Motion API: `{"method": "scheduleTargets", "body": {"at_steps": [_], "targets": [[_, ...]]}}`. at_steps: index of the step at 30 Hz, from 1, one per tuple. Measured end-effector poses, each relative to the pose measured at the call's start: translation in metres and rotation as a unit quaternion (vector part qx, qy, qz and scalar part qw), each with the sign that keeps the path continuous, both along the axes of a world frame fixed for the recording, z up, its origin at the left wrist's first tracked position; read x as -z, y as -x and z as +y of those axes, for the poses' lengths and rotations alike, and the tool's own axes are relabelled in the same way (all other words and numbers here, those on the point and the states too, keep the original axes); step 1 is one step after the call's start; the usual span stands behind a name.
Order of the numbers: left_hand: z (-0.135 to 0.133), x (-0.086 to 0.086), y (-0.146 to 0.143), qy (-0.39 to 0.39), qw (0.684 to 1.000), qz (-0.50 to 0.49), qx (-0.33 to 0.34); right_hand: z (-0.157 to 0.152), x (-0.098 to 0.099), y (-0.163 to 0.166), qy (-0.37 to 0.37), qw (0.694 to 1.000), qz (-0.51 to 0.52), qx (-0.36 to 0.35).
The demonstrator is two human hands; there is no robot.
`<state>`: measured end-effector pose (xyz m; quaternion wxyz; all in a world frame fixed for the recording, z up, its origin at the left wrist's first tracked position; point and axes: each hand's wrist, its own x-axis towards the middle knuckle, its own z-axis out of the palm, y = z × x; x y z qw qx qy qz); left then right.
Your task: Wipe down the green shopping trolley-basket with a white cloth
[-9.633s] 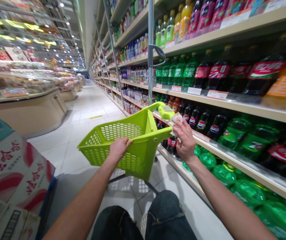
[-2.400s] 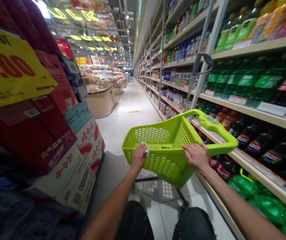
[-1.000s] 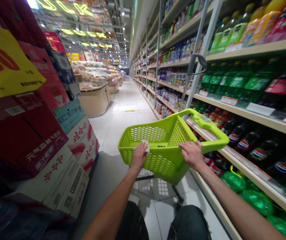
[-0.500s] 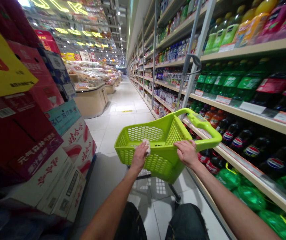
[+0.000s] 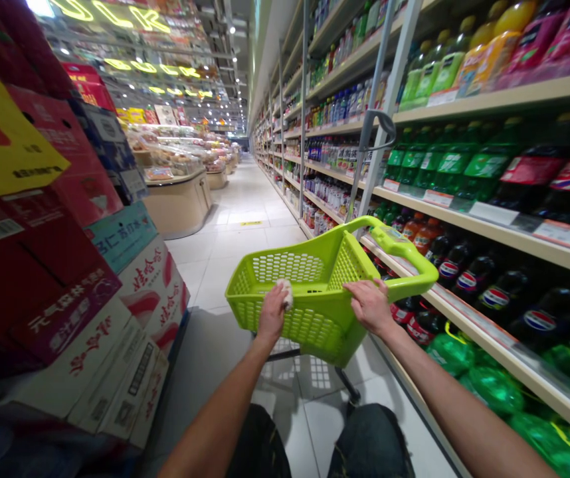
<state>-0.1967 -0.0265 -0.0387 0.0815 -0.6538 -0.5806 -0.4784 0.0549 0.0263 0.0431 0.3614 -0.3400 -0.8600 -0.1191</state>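
Observation:
A lime-green shopping cart (image 5: 315, 322) with perforated sides stands sideways in front of my knees, its handle to the right. My left hand (image 5: 272, 309) is closed around a crumpled white cloth (image 5: 285, 293) at the near rim of the basket. On the same rim, closer to the handle, my right hand (image 5: 367, 304) grips the edge with its fingers over the top. The visible part of the basket's inside holds nothing. Below it, part of the dark frame and a wheel (image 5: 353, 396) show.
Shelves of drink bottles (image 5: 479, 159) line the right side close by the cart. Stacked drink cartons (image 5: 140, 292) rise on the left. Ahead, a tiled aisle (image 5: 245, 219) runs back past food display counters (image 5: 178, 199). A grey pole with a hook-like handle (image 5: 379, 129) stands against the shelves.
My left hand has slid slightly left along the rim with the cloth. My right hand stays on the rim. The whole view has shifted a little.

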Motion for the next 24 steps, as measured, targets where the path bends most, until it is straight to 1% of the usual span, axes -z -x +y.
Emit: {"method": "scheduleTargets", "body": {"at_steps": [2,3,5,7,9,10,11,12,15,16,17,18,22,23,24], "targets": [[-0.003,0.002,0.013,-0.002,0.999,-0.021,-0.039,-0.001,0.000,0.000,0.004,1.000,0.005,0.005],[-0.003,0.002,0.012,0.000,0.999,-0.020,-0.042,-0.001,-0.001,0.001,0.006,1.000,0.006,0.009],[0.001,-0.001,-0.007,0.004,1.000,0.000,-0.010,-0.002,-0.001,0.002,0.009,1.000,0.004,0.013],[0.007,-0.007,-0.035,0.002,0.998,0.032,0.046,-0.002,-0.002,0.002,0.008,1.000,0.000,0.010],[0.010,-0.011,-0.051,0.000,0.994,0.057,0.090,-0.001,-0.002,0.001,0.009,1.000,-0.005,0.004],[0.010,-0.012,-0.050,-0.001,0.993,0.061,0.097,0.000,-0.002,0.000,0.010,1.000,-0.008,0.002],[0.008,-0.011,-0.043,0.000,0.994,0.057,0.090,0.000,-0.003,-0.001,0.012,1.000,-0.010,0.001],[0.006,-0.009,-0.031,0.001,0.996,0.046,0.072,0.000,-0.003,-0.002,0.013,1.000,-0.012,0.002],[-0.002,-0.002,0.009,0.002,1.000,-0.010,-0.023,0.001,-0.003,-0.002,0.013,1.000,-0.014,0.010],[-0.003,0.000,0.015,0.003,0.999,-0.019,-0.039,0.001,-0.003,-0.002,0.012,1.000,-0.014,0.013],[-0.002,0.000,0.015,0.004,0.999,-0.020,-0.042,0.001,-0.003,-0.001,0.011,1.000,-0.013,0.016],[-0.001,0.000,0.009,0.004,0.999,-0.014,-0.031,0.001,-0.003,0.000,0.011,1.000,-0.011,0.019],[0.011,-0.007,-0.037,-0.005,0.998,0.039,0.056,0.002,-0.003,0.000,0.011,1.000,-0.013,0.013],[0.013,-0.008,-0.042,-0.005,0.997,0.047,0.067,0.002,-0.003,0.000,0.010,1.000,-0.016,0.010],[0.014,-0.008,-0.040,-0.004,0.996,0.048,0.069,0.003,-0.003,-0.001,0.009,1.000,-0.019,0.009]]}}
